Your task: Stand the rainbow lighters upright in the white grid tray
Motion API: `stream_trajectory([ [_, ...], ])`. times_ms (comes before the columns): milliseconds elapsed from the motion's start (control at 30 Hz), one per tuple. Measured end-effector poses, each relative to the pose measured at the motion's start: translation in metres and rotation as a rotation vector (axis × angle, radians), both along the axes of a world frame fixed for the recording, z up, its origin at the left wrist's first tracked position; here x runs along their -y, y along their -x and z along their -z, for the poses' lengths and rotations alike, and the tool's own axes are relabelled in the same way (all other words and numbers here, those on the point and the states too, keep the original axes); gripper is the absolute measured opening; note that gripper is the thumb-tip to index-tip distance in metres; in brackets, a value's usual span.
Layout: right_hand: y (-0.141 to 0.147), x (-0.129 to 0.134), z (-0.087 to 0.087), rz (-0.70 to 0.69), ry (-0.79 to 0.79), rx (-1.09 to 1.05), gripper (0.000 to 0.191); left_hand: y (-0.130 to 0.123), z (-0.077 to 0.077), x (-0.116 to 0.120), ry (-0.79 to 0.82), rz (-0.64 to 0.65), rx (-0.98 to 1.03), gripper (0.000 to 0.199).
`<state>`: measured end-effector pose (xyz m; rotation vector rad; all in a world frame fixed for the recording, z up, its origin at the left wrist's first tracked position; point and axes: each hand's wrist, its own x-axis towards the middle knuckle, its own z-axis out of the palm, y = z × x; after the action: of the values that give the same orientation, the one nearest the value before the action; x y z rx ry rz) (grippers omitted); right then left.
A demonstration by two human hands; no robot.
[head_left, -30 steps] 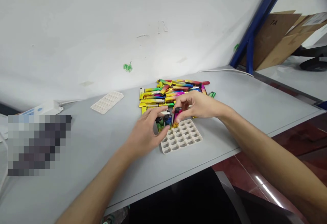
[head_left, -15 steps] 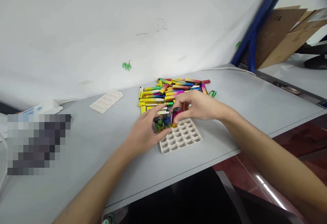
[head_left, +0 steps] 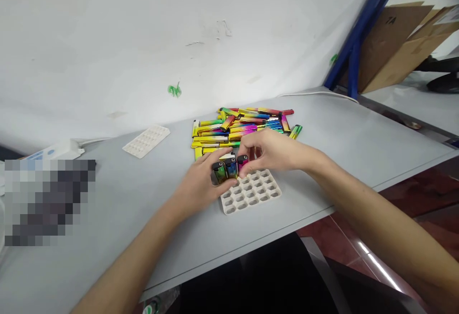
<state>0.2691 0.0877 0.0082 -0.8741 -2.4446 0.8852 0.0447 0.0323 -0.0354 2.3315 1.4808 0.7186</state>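
Observation:
Three lighters with black tops stand side by side at the far left edge of a white tray (head_left: pixel 254 202) with rows of slots. My left hand (head_left: pixel 201 180) curves round the green lighter (head_left: pixel 220 173) and the blue lighter (head_left: pixel 231 168), thumb in front and fingers behind. Between the thumb and fingers of my right hand (head_left: pixel 263 150) is the pink lighter (head_left: pixel 243 161), upright beside the blue one. Their lower ends are partly hidden by my left thumb and the tray. Just behind lies a heap of shiny multicoloured lighters (head_left: pixel 247 129).
Another white slotted tray (head_left: pixel 146 141) lies on the grey table (head_left: pixel 172 261) to the left. A blurred dark item (head_left: pixel 50 204) is at the far left. White wall behind, blue metal frame (head_left: pixel 353 60) and cardboard boxes (head_left: pixel 398 46) at the right.
The pink lighter has gone down a little and closer to the blue one in my right hand. My left hand keeps its place round the other two. The whole view has shifted slightly.

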Motion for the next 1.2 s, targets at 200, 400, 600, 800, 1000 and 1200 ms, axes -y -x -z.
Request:
stream_trajectory([
  [200,-0.018,-0.005,0.004,0.149,-0.003,-0.076,0.032,0.006,-0.004,-0.002,0.015,-0.002,-0.020,0.060],
  [400,-0.068,0.007,0.024,0.422,-0.333,0.077,0.030,0.013,-0.007,-0.003,0.026,-0.017,-0.048,0.055],
  [600,-0.111,0.034,0.042,0.427,-0.470,0.238,0.025,0.014,-0.007,-0.004,-0.015,-0.002,-0.069,0.053],
  [800,-0.114,0.043,0.054,0.469,-0.356,0.243,0.020,0.019,-0.010,-0.006,0.004,-0.002,-0.038,0.052],
  [1000,-0.114,0.043,0.049,0.472,-0.199,0.186,0.024,0.030,-0.013,-0.011,-0.114,-0.038,0.113,0.050],
  [1200,-0.083,0.019,0.028,0.378,0.333,-0.511,0.026,0.042,-0.007,-0.023,-0.305,-0.219,-0.057,0.024],
])
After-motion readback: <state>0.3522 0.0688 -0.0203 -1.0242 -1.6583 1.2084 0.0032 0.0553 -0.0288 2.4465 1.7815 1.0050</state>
